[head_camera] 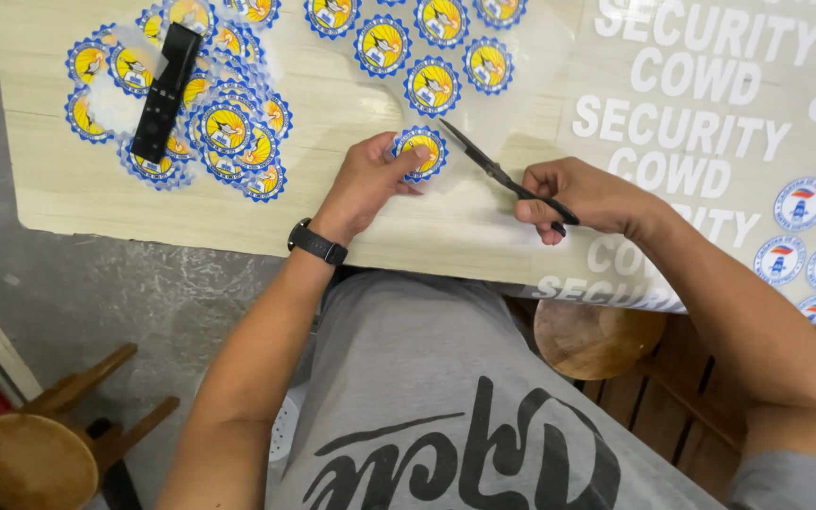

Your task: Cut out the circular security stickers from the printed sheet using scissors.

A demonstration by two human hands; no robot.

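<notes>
**Round sticker being trimmed from its clear sheet**

Round sticker (419, 151), yellow inside a scalloped blue border, lies near the front edge of the table (68, 189), about midway along it, on a clear backing sheet (484, 203). The left hand (365, 179), with a black watch (317, 242) on its wrist, pinches the sticker's left side between thumb and fingertips and presses it flat. The right hand (586, 196) is closed through the handles of the black scissors (507, 178), whose thin blades are slightly parted and point up and left, the tip just beside the sticker's upper right edge.

To make this cut well, I would judge it best to keep the blades just outside the blue scallops, turn the sticker into the scissors with the left hand instead of twisting the right wrist, and take short bites so the film does not tear. The fingertips holding it should stay clear of the blade line.

Further back, toward the rear left corner, a heap of cut stickers (229, 132) spreads out with a black rectangular device (164, 90) lying across it. Along the rear edge more uncut stickers (434, 83) sit in rows on the sheet. At the right end a sheet of white lettering (710, 123) overlaps the table, with blue-and-white round badges (800, 203) near its right edge.
</notes>
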